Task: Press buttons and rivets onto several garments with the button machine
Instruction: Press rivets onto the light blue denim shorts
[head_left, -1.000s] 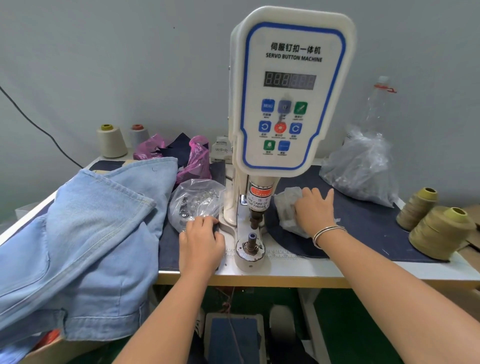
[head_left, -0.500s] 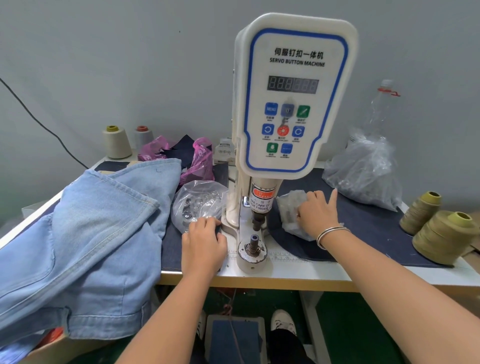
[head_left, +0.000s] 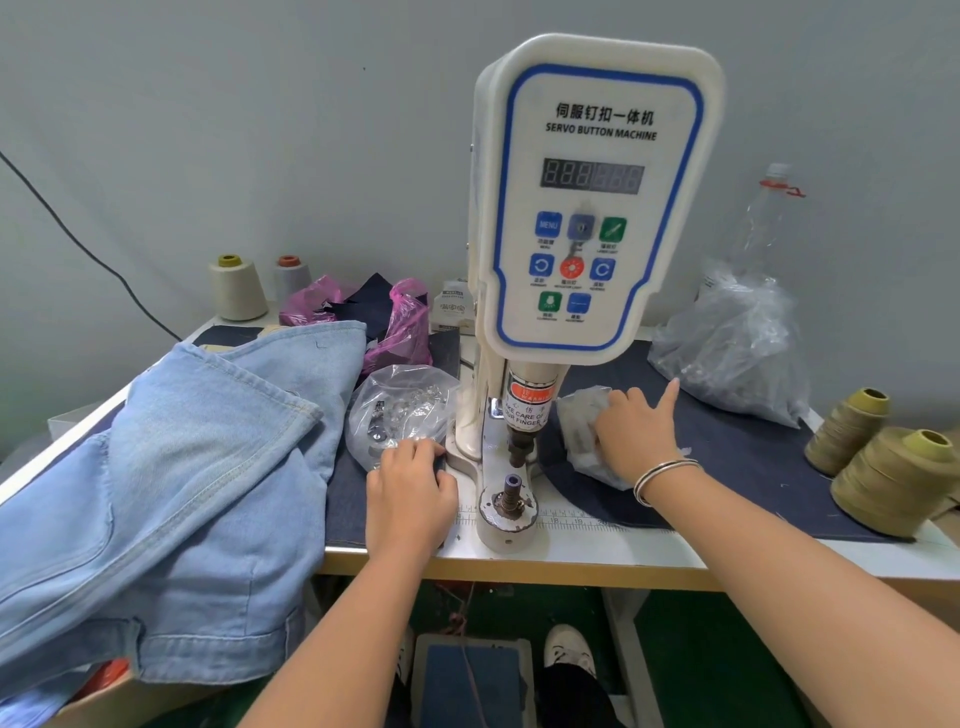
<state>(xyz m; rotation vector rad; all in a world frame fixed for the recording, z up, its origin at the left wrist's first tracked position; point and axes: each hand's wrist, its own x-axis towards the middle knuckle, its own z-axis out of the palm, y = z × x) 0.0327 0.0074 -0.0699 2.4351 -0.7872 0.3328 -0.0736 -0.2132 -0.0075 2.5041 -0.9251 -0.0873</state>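
Left of the servo button machine (head_left: 592, 208), left hand (head_left: 410, 499) with fingers curled into one clear bag of metal fasteners (head_left: 400, 410); right of it, right hand (head_left: 631, 431) pinching one small white bag (head_left: 579, 415), index finger straight. Farther left of the machine, one light denim garment (head_left: 171, 483); behind it two pale thread cones (head_left: 238, 287). Far right, one large clear bag (head_left: 737, 353) and two olive thread cones (head_left: 898, 483).

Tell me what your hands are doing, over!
Left hand fingers in clear bag of metal parts. Right hand in small white bag. Button machine die bare. Denim garment waits left, nothing blocking.

Die (head_left: 510, 503) unobstructed (2 bags (head_left: 400, 410) flanking).
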